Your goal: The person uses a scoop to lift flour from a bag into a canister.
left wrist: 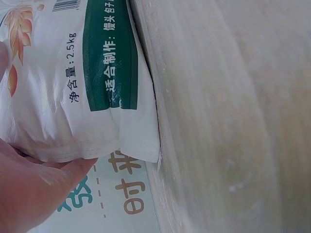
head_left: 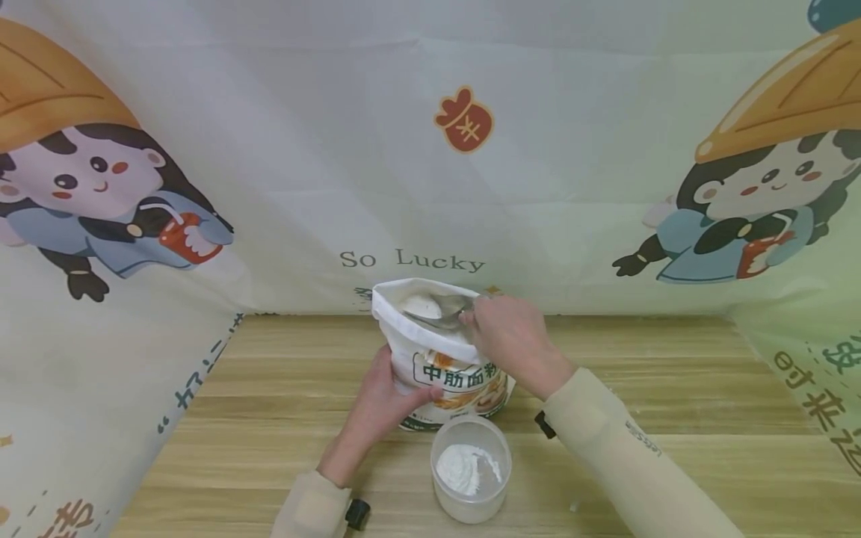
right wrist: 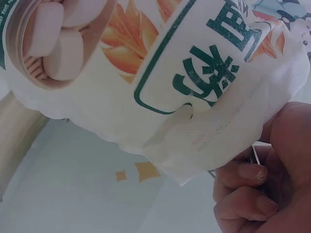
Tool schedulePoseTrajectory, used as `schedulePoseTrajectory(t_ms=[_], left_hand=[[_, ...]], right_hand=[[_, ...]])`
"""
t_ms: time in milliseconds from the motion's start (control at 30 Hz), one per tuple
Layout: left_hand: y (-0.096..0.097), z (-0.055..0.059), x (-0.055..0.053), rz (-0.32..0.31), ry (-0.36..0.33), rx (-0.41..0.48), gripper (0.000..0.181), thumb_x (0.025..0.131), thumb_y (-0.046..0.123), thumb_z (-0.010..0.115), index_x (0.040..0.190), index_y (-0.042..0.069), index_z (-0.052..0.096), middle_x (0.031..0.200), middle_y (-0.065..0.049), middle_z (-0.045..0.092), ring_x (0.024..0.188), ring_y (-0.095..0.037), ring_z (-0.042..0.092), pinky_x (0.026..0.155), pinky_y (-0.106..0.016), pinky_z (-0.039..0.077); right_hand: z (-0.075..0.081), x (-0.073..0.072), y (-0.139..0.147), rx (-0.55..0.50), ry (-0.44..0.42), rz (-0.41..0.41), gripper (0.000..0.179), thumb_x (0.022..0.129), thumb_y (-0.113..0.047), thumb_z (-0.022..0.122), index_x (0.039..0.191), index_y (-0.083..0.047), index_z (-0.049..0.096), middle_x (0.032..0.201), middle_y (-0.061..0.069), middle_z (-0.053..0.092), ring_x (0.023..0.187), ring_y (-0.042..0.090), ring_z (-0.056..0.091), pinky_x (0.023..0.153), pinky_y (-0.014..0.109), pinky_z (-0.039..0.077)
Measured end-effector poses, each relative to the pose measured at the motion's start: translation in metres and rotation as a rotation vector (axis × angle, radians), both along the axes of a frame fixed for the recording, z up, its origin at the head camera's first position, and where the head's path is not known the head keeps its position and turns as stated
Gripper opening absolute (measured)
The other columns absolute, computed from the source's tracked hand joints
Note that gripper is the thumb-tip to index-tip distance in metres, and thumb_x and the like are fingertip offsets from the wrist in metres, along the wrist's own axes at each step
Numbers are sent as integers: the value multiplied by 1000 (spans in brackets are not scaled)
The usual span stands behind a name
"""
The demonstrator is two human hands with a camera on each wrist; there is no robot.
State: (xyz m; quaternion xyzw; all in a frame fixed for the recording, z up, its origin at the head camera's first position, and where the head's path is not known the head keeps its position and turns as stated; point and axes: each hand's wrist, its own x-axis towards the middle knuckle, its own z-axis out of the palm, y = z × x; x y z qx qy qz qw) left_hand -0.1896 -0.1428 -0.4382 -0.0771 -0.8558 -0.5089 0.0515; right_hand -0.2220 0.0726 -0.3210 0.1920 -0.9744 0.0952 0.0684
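A white flour bag with green lettering stands upright on the table, its top open and the rim folded outward. My left hand grips the bag's left side, thumb across the front; in the left wrist view, the hand lies against the bag's lower side. At the bag's mouth, my right hand holds a metal scoop inside, beside white flour. A thin metal handle shows between the curled fingers of my right hand; the scoop's bowl is partly hidden.
In front of the bag stands a clear round plastic container with some white flour in it. The wooden table meets a printed cloth backdrop at the back and sides. Faint white specks lie on the tabletop.
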Motion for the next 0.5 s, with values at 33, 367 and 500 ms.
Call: schedulePoseTrajectory(t_ms=[33, 367, 500], left_hand=[[0, 0, 0, 1, -2, 1, 99, 76, 32, 93, 152, 3, 38, 136, -16, 59, 125, -33, 58, 112, -54, 44], [0, 1, 1, -1, 0, 3, 98, 77, 31, 93, 152, 2, 37, 137, -16, 58, 126, -33, 58, 112, -54, 44], [0, 0, 0, -3, 0, 2, 98, 76, 31, 93, 152, 2, 37, 138, -16, 57, 126, -33, 57, 112, -54, 44]], right_hand=[[0, 0, 1, -16, 2, 1, 36, 106, -33, 59, 80, -9, 61, 65, 2, 53, 55, 16, 48, 43, 27, 40], [-1, 8, 10, -121, 45, 28, 30, 104, -33, 63, 84, -11, 60, 64, 0, 51, 55, 16, 46, 44, 26, 36], [0, 13, 17, -128, 84, 38, 31, 104, -33, 63, 81, -14, 57, 62, -1, 47, 53, 15, 43, 44, 26, 32]])
